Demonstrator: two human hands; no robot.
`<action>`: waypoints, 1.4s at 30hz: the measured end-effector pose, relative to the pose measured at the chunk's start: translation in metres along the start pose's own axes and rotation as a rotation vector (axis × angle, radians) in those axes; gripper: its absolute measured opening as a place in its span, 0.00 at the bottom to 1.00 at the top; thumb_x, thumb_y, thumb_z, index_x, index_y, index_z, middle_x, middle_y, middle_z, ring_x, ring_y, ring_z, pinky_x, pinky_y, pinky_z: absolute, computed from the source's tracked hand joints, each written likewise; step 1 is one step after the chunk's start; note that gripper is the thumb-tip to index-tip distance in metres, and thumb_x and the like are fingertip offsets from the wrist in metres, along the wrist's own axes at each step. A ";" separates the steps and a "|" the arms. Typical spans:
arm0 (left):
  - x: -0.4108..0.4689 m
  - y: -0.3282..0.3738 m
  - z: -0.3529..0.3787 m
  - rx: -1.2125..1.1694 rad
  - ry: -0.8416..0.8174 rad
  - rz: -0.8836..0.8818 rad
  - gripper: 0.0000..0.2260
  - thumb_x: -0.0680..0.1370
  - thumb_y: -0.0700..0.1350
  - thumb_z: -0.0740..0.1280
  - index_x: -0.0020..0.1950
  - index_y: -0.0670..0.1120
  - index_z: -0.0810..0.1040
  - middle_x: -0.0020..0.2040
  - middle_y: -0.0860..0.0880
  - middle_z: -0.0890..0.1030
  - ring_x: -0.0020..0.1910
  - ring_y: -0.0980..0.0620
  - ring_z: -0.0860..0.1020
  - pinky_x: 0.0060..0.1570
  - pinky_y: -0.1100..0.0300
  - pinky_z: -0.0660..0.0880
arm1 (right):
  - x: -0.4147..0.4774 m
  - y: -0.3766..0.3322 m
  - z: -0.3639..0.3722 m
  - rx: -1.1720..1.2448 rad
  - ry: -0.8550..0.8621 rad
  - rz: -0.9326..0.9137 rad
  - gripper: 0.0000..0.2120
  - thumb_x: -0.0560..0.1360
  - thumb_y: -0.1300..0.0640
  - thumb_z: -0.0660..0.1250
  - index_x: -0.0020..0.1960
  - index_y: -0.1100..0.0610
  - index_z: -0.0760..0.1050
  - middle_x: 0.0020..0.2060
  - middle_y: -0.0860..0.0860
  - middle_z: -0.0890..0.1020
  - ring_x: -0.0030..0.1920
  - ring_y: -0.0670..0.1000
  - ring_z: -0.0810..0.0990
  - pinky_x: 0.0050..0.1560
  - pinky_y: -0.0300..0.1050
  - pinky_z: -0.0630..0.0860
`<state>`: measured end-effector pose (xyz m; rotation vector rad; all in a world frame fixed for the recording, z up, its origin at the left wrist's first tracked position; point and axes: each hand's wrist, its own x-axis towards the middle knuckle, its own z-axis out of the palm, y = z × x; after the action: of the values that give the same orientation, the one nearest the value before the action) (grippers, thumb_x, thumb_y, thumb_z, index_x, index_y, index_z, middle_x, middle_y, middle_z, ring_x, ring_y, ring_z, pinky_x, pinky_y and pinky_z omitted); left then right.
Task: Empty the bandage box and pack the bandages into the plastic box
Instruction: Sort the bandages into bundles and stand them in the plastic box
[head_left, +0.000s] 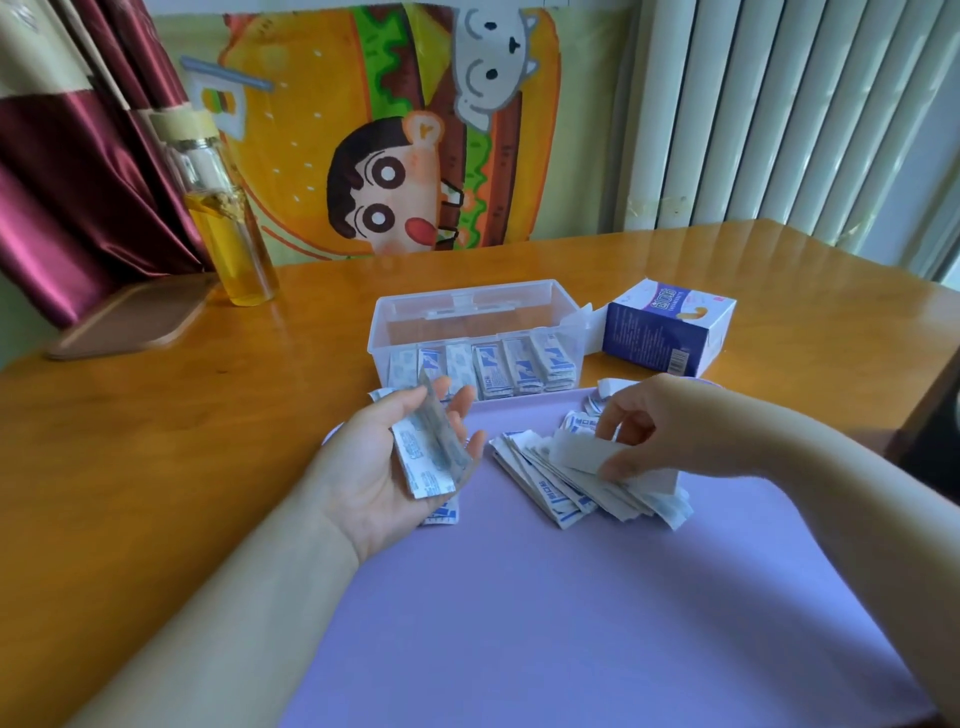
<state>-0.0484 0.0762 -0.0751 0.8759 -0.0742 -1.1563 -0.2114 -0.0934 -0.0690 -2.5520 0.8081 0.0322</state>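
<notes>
The clear plastic box (395, 325) stands open at the middle of the table, with several wrapped bandages (498, 366) upright along its near wall. The blue and white bandage box (665, 332) lies on its side to the right of it. My left hand (395, 467) lies palm up over the purple mat (571, 597) and holds a small stack of bandages (426, 457) with curled fingers. My right hand (649, 431) pinches a white bandage wrapper (576, 449) above a loose pile of bandages (571, 488) on the mat.
A glass bottle (228, 218) with yellow liquid stands at the back left beside a wooden board (130, 325). A cartoon cloth hangs behind the wooden table (234, 395). One bandage (441, 514) lies under my left hand, and a few more (597, 402) lie near the box.
</notes>
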 end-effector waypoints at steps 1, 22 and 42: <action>0.000 0.000 0.000 0.000 0.003 -0.002 0.10 0.80 0.44 0.60 0.56 0.43 0.78 0.45 0.43 0.84 0.31 0.53 0.79 0.34 0.53 0.81 | 0.000 0.001 -0.002 0.050 0.026 -0.010 0.06 0.69 0.47 0.73 0.41 0.45 0.77 0.36 0.42 0.80 0.35 0.41 0.75 0.36 0.34 0.70; 0.000 0.003 0.002 -0.086 0.132 0.151 0.07 0.76 0.37 0.66 0.54 0.41 0.77 0.48 0.43 0.80 0.40 0.49 0.80 0.40 0.50 0.81 | -0.003 -0.020 0.001 -0.080 0.326 -0.093 0.13 0.70 0.47 0.71 0.50 0.52 0.80 0.36 0.42 0.78 0.37 0.43 0.76 0.39 0.38 0.74; 0.002 -0.001 0.000 -0.028 -0.017 0.029 0.12 0.78 0.35 0.58 0.57 0.37 0.78 0.43 0.46 0.79 0.29 0.56 0.74 0.43 0.53 0.81 | 0.003 0.022 -0.009 0.187 0.134 0.184 0.06 0.68 0.47 0.73 0.39 0.50 0.83 0.37 0.49 0.85 0.40 0.52 0.81 0.41 0.45 0.73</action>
<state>-0.0481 0.0742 -0.0763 0.8382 -0.0842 -1.1355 -0.2226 -0.1150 -0.0707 -2.3177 1.0436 -0.1502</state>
